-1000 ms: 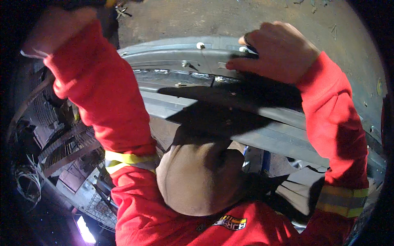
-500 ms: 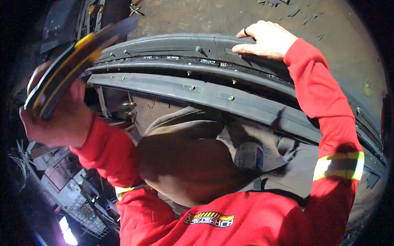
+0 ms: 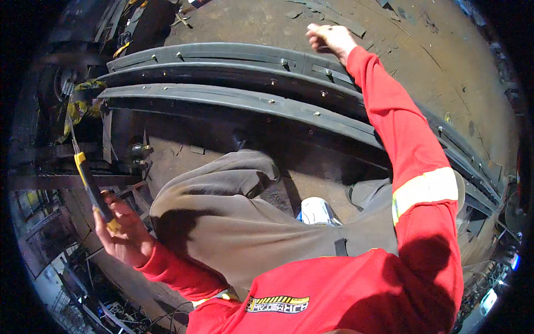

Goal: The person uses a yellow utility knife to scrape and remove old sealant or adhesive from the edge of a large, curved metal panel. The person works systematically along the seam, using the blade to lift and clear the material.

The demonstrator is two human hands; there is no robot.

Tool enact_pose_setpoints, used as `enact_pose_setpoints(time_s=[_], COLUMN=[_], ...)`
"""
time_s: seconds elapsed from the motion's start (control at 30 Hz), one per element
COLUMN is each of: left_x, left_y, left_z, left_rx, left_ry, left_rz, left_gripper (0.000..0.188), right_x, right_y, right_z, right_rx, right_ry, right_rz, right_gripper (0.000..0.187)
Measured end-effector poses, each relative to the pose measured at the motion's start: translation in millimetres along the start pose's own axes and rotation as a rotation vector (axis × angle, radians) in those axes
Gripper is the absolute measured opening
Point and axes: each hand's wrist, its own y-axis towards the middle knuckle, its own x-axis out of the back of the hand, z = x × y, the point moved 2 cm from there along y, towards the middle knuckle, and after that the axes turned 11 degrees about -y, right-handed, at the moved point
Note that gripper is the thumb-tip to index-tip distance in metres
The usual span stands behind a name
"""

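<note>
My left hand (image 3: 123,231) is low on the left, closed around a slim tool with a yellow and black handle (image 3: 89,186) that points up and away. My right hand (image 3: 331,39) reaches far forward in a red sleeve with a reflective band. Its fingers are curled on the top edge of a long curved grey metal rail assembly (image 3: 222,72). The rail has several bolts along its bands. I cannot tell whether the right hand holds anything small.
My brown trousers and a raised knee (image 3: 217,206) fill the middle, with a white cylindrical object (image 3: 317,211) beside them. A rusty metal floor plate (image 3: 389,50) lies beyond the rail. Dark machinery and steel framing (image 3: 61,111) crowd the left side.
My left hand has dropped from shoulder height to low left, still gripping the yellow-handled tool. My right hand has slid farther along and over the rail's top edge.
</note>
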Motion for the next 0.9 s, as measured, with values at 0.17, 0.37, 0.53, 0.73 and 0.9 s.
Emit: enact_pose_setpoints(time_s=[0.17,0.37,0.53,0.73,0.9], left_x=[9,-2,-43,-24,-37], left_y=[-11,-32,3,-23,-13], left_z=[29,11,45,29,59], left_rx=[0.005,-0.278,-0.152,-0.157,-0.143], left_ry=[-0.168,0.312,0.172,0.093,0.088], left_rz=[-0.039,-0.198,0.021,-0.006,0.029], left_gripper=[0.031,0.045,0.052,0.057,0.064], right_x=[7,-41,50,19,61], right_y=[-9,-31,13,24,42], right_z=[5,90,-9,-18,-21], right_rx=[0.076,0.474,0.219,0.199,0.366], right_ry=[-0.293,-0.896,-0.472,-0.653,-0.646], right_rz=[0.144,0.304,0.202,0.210,-0.360], right_gripper=[0.029,0.043,0.021,0.011,0.040])
